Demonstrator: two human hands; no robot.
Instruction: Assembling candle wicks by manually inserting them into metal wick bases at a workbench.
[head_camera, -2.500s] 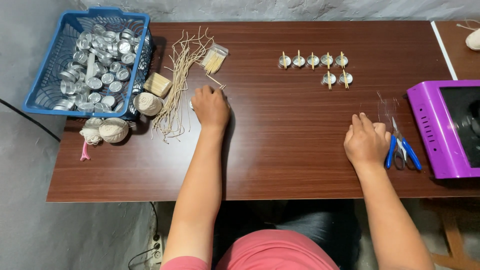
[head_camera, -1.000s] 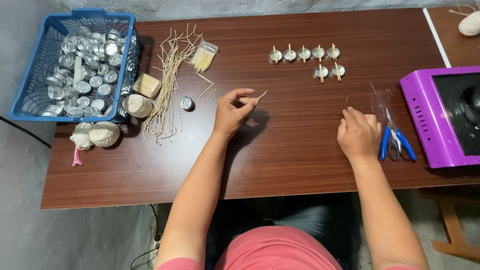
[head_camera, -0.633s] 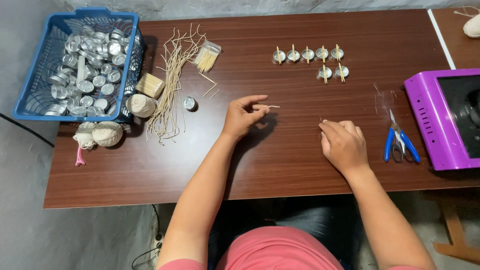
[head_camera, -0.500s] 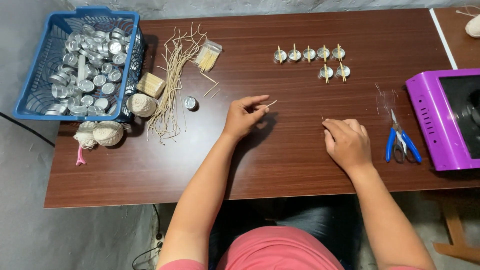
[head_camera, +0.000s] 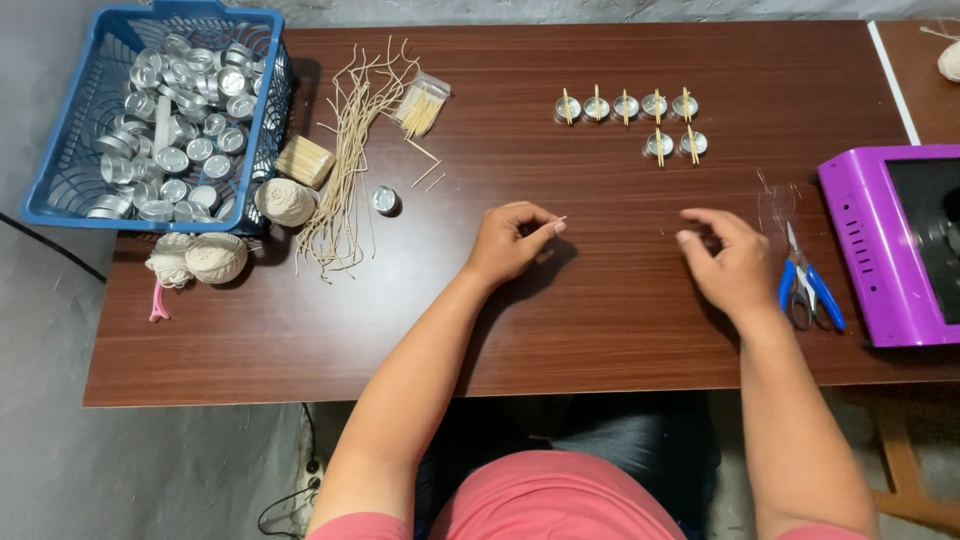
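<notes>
**A small stick, thinly pinched**

The lone tin cup sits left, beside the wick strands. The left hand pinches a short wooden stick by its tip; it could slip. The right hand hovers half-curled, apparently empty, near the scissors.

At eleven o'clock from my left hand, a small clear packet of pale sticks lies on the bench.

I see my dark brown wood-grain table, the blue basket of silver tins, cream twine balls, blue-handled scissors, a purple machine and my pink shirt.
</notes>
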